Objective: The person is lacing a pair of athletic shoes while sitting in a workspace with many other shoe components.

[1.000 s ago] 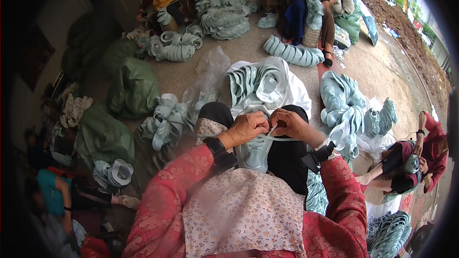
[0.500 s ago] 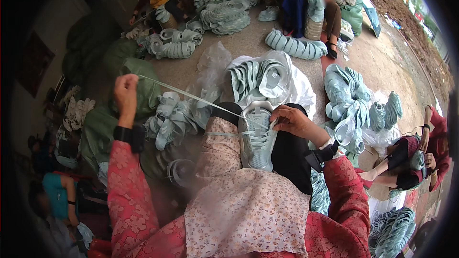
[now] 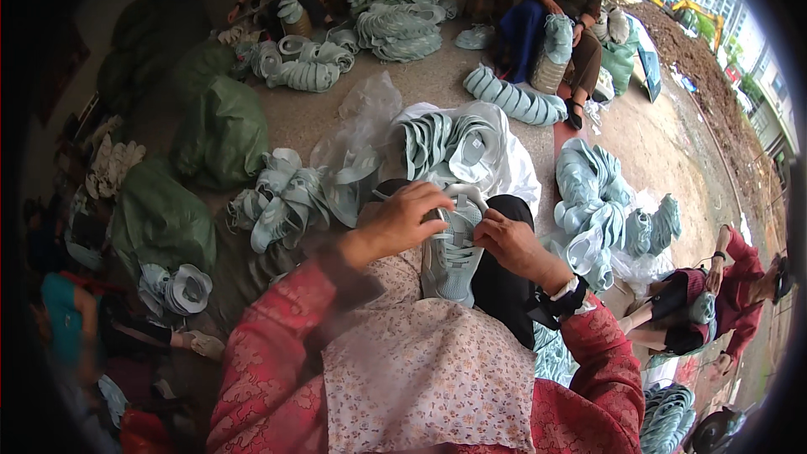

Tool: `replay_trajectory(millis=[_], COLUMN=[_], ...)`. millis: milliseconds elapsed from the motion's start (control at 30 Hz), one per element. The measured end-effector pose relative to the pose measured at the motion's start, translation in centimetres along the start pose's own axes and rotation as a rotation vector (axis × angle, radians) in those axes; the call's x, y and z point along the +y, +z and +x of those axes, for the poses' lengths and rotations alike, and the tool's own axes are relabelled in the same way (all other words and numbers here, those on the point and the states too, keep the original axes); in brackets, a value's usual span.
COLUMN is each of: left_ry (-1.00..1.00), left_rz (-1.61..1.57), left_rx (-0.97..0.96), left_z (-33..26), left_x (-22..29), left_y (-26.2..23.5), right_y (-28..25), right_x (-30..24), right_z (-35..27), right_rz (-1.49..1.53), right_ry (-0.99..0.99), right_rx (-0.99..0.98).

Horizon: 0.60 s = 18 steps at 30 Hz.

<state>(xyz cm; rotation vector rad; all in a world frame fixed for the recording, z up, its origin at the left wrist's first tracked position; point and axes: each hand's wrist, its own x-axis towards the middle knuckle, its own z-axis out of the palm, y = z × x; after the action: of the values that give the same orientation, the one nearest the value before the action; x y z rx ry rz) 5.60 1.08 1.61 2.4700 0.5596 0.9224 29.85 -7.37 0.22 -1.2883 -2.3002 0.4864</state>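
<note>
At the pale shoe (image 3: 455, 273), the left hand (image 3: 399, 217) is back, thumb and fingers parted, its outward pull over, while the right hand (image 3: 514, 244) pinches (hold hidden) at the shoe's right edge

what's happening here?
A seated person has a pale blue-grey shoe between the knees, toe toward the body, laces crossing its front. The left hand is over the upper left of the shoe, thumb and forefinger apart; the right hand has its fingers bunched at the right edge, whether on a lace is too small to tell. Just beyond, nested shoe uppers sit on white plastic. Other people sit around among more shoe parts.
</note>
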Motion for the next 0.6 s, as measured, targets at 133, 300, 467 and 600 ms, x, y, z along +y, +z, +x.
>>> replay_trajectory(millis=[133, 300, 467, 600], left_ry=[0.052, 0.052, 0.064, 0.043], left_rz=[0.06, 0.13, 0.17, 0.171], left_rx=[-0.111, -0.143, -0.13, -0.218], left_z=[1.8, 2.6, 3.4, 3.2], left_x=[-1.0, -1.9, -1.2, -1.7], left_y=[2.8, 3.8, 3.4, 4.2], right_y=[0.4, -2.5, -1.8, -1.2], right_x=[-0.7, -0.3, -0.2, -0.2], right_z=[-1.5, -1.3, -1.0, -0.5], right_rz=[0.316, -0.008, -0.369, -0.48], right_ry=[0.054, 0.216, -0.29, -0.427], right_rx=[0.025, 0.024, 0.044, 0.058])
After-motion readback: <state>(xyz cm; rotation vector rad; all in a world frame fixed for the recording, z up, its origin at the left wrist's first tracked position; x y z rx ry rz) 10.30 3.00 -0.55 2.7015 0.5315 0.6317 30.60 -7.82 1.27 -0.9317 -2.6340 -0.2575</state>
